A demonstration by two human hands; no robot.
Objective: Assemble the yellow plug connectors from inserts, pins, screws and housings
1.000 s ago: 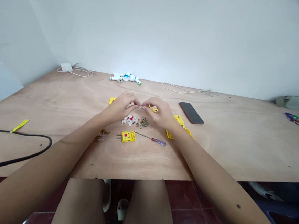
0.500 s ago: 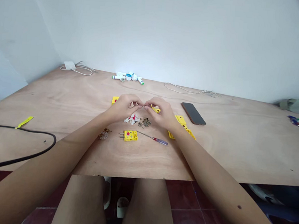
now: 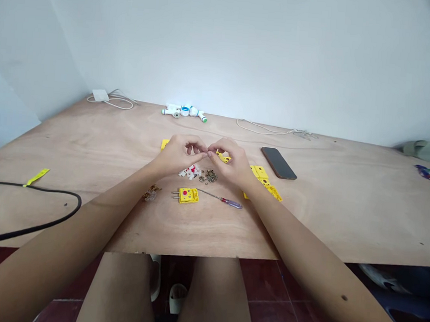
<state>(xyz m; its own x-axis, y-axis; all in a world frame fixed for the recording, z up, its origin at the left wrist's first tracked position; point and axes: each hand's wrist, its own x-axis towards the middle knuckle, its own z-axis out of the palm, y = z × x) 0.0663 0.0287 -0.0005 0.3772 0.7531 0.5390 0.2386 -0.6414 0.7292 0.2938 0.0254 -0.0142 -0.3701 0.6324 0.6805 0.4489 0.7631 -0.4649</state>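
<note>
Meeting fingers point(image 3: 198, 156): closed tip to tip, left hand point(image 3: 178, 154) against right hand point(image 3: 232, 158); whether anything is gripped cannot be told.
White and red pieces point(image 3: 189, 172): heaped on the bench point(image 3: 345, 206) just before the hands, beside small metal parts point(image 3: 211, 175).
Yellow plug point(image 3: 188, 195): laid nearer the front edge, beside a screwdriver point(image 3: 231, 203).
Phone point(image 3: 279, 163): set right of the right hand.

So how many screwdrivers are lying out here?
1: the screwdriver with a purplish handle, just right of the yellow plug with metal prongs. Others could be hidden beneath the arms.
</note>
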